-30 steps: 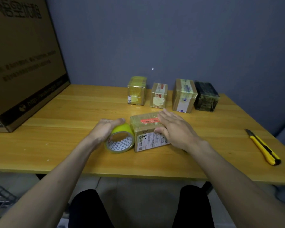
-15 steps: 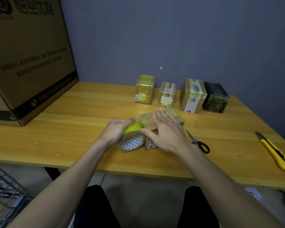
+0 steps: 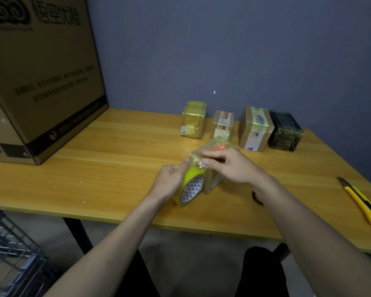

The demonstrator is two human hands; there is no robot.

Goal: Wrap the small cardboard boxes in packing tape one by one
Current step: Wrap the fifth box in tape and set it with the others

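Yellow tape roll [image 3: 189, 186] sits in the left hand [image 3: 170, 182], fingers curled around its outer band, thumb up at the roll's top edge. Just right of it the right hand [image 3: 231, 166] lies over the small cardboard box [image 3: 212, 168], fingers and thumb curled onto its near top corner where a crinkled strip of clear tape bridges roll and box. Box and roll touch, both low over the wooden surface [image 3: 116, 168]. Beyond the right hand, four wrapped boxes [image 3: 240, 129] stand in a row at the wall. Far right of that hand lies a yellow utility knife [image 3: 361, 201]; far left of the left hand stands a large carton [image 3: 41, 78].
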